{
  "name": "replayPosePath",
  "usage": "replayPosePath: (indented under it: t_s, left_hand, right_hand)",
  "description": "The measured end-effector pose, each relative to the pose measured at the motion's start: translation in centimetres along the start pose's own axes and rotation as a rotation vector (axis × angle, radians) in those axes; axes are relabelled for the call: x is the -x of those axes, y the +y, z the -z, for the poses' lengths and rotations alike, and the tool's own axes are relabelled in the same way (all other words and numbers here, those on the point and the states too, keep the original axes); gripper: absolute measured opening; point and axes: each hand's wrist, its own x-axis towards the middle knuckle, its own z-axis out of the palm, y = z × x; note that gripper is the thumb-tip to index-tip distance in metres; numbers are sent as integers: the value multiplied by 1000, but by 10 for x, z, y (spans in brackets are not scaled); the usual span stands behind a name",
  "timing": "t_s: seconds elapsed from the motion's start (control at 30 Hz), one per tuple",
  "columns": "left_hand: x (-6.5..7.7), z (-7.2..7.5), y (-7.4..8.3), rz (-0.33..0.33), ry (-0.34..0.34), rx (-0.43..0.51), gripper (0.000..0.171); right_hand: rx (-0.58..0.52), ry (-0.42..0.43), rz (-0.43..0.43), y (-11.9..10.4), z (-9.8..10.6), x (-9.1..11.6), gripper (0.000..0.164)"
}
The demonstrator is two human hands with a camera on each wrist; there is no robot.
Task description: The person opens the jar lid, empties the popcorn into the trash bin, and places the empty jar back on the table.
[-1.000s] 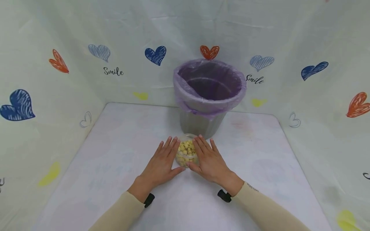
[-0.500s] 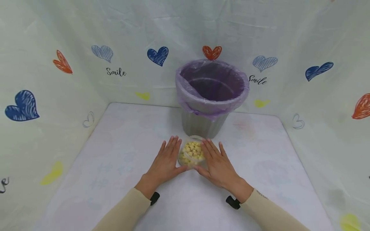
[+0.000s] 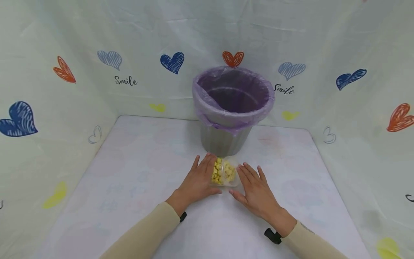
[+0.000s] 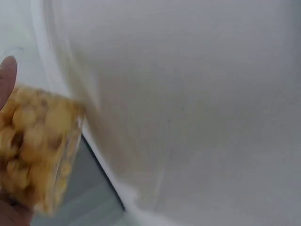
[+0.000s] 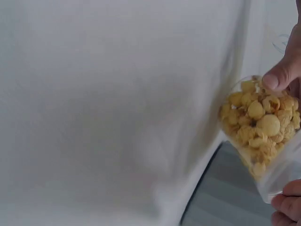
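Observation:
Between my two hands lies a clear plastic tub of yellow popcorn (image 3: 228,172), on the white table in front of the bin in the head view. My left hand (image 3: 197,180) covers the tub's left part, its fingers fairly straight. Against or very near the right side are the fingertips of my right hand (image 3: 257,192), also extended, with the thumb spread. Popcorn shows through the tub wall (image 4: 40,141) in the left wrist view, blurred. In the right wrist view a thumb (image 5: 277,77) touches the tub (image 5: 258,122), which looks tilted.
A grey bin (image 3: 223,142) with a purple liner bag (image 3: 234,117) stands just behind the tub. The white table (image 3: 155,151) spreads to both sides. A white cloth with printed hearts (image 3: 142,97) closes off the back and sides.
Both hands and the tub have shifted right across the table. The tub has turned, so its rim line now runs front to back. My left fingers cover more of it.

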Motion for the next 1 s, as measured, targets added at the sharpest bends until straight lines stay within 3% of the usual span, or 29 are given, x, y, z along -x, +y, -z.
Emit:
replayPosePath:
  t_s: [0.2, 0.4, 0.7, 1.0]
  left_hand:
    - [-1, -2, -1, -38, 61, -119, 105]
    - [9, 9, -8, -54, 30, -199, 104]
    - [18, 26, -20, -36, -9, -203, 103]
    - [22, 30, -22, -54, -5, -187, 102]
  right_hand:
    - [-4, 27, 61, -7, -7, 4, 80]
    - [20, 56, 70, -9, -10, -6, 84]
    - [70, 32, 126, -17, -18, -39, 113]
    - [89, 47, 172, -19, -22, -53, 112]
